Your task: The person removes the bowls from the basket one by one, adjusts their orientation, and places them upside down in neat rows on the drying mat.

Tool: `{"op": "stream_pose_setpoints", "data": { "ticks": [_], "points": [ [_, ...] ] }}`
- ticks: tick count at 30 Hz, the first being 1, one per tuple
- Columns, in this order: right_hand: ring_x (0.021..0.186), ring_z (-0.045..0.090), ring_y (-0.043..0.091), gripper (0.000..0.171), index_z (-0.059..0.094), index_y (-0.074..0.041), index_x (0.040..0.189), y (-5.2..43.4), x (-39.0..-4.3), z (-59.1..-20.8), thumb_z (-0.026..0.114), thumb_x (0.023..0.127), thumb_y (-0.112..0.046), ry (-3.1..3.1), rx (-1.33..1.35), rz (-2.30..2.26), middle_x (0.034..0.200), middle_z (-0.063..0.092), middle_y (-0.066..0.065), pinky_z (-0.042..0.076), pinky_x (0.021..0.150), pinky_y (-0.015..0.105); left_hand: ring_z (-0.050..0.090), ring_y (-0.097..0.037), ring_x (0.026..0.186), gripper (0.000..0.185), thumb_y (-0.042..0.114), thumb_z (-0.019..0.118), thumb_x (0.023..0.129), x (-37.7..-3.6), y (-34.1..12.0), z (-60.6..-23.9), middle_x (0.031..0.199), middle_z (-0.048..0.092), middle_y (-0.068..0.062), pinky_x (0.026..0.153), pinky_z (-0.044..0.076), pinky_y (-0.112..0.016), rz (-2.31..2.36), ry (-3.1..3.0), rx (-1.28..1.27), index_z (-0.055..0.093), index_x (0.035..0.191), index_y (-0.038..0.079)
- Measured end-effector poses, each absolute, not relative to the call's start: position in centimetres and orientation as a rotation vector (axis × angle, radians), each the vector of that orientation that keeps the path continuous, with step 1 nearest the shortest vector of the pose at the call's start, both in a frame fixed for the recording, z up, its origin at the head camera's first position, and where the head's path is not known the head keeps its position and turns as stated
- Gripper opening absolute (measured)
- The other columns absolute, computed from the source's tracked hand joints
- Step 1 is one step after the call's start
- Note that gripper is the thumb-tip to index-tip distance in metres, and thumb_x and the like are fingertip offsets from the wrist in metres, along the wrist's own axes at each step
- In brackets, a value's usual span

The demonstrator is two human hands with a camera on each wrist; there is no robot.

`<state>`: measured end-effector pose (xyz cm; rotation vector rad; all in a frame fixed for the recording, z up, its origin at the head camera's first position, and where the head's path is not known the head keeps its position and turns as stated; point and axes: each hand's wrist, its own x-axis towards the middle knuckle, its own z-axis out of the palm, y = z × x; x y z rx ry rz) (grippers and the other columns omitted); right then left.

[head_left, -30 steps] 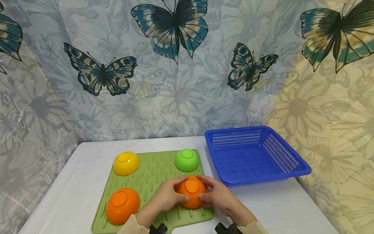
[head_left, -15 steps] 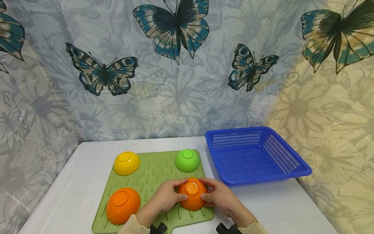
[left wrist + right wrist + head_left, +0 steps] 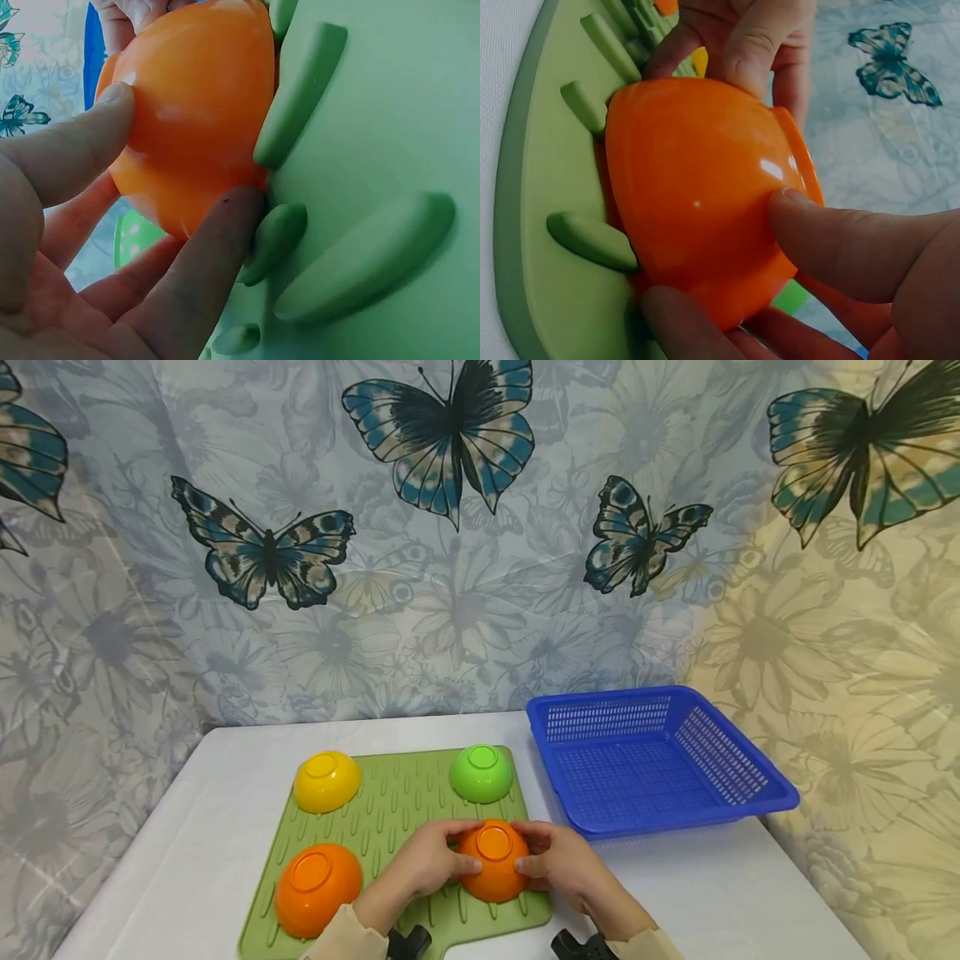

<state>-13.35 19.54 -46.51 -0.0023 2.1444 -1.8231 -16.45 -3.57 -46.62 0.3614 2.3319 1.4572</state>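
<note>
An orange bowl [image 3: 494,864] sits upside down on the front right part of a green ridged drying mat [image 3: 405,814]. My left hand [image 3: 431,860] holds its left side, thumb toward me and fingers round the back. On the opposite side my right hand [image 3: 558,867] grips it in the same way. The left wrist view shows the bowl's rim close against the mat's raised ridges, with the left thumb [image 3: 109,124] on the bowl's side. In the right wrist view the right thumb [image 3: 817,232] presses near the base ring.
Also upturned on the mat are a larger orange bowl [image 3: 318,891] at front left, a yellow bowl [image 3: 327,782] at back left and a green bowl [image 3: 481,774] at back right. A blue plastic basket [image 3: 660,760] stands right of the mat on the white tabletop [image 3: 172,852].
The held bowl, seen a little tilted toward me half a second ago, now shows a flatter base. Both hands keep their hold; the other bowls stay in place.
</note>
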Motion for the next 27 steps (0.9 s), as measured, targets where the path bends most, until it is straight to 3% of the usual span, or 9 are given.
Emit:
{"op": "stream_pose_setpoints", "data": {
  "ticks": [12,27],
  "points": [
    [0.104,0.063,0.032,0.062,0.052,0.007,0.140,19.49,-13.72,-46.65,0.076,0.082,0.005,2.132,0.017,-1.819,0.130,0.058,0.028,0.058,0.075,0.046,0.059,-0.029,0.110,0.054,0.011,0.085,0.078,-16.85,-3.73,-46.81,0.117,0.067,-0.007,0.093,0.046,-0.054,1.420,2.390,0.391,0.069,0.129,0.020],
    [0.111,0.060,0.036,0.060,0.051,0.006,0.140,19.26,-13.49,-46.77,0.073,0.084,0.006,2.135,-0.032,-1.830,0.137,0.052,0.031,0.058,0.078,0.045,0.054,-0.035,0.120,0.054,0.013,0.080,0.084,-15.91,-3.42,-46.57,0.128,0.063,-0.011,0.099,0.040,-0.060,1.364,2.449,0.418,0.064,0.135,0.017]
  ]
}}
